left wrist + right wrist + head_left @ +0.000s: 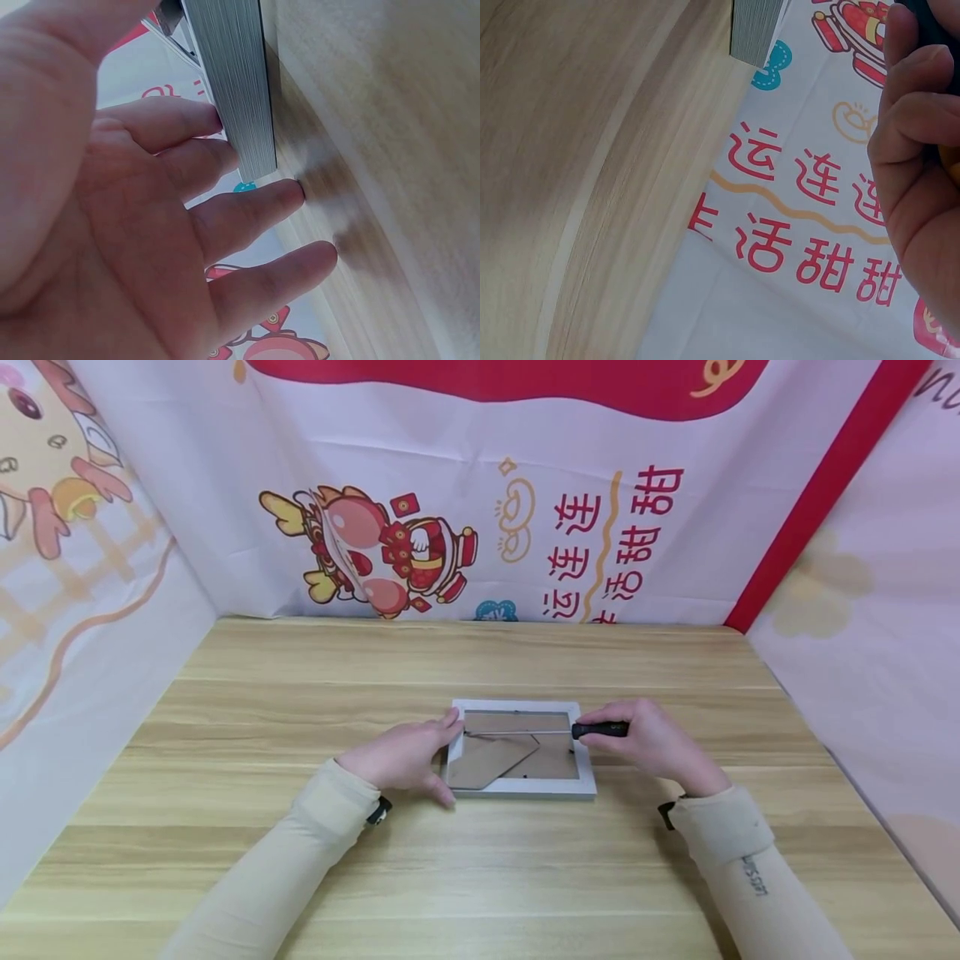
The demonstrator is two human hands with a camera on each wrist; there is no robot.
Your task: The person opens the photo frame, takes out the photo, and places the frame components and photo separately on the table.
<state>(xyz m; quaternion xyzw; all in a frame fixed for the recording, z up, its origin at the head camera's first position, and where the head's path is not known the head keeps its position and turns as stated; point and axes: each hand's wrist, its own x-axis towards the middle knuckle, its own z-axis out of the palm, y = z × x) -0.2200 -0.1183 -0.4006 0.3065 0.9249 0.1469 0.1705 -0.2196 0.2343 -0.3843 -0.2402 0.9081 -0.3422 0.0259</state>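
A picture frame (517,787) with a silvery-white border lies face down on the table, its brown backing board (557,766) and angled stand flap (483,766) showing. My right hand (660,739) grips the black handle of a screwdriver (603,729). The screwdriver's thin shaft stretches left across the backing, its tip at the frame's inner left edge. At the left side of the frame rests my left hand (408,753), fingers extended against the border. In the left wrist view those fingertips touch the frame's ridged side (234,90). Small dark tabs line the backing's edge.
The wood-grain table (480,893) spreads around the frame on all sides. A printed white cloth (480,485) hangs behind the table's far edge, and more cloth hangs along the left and right sides. A dark band sits at each wrist.
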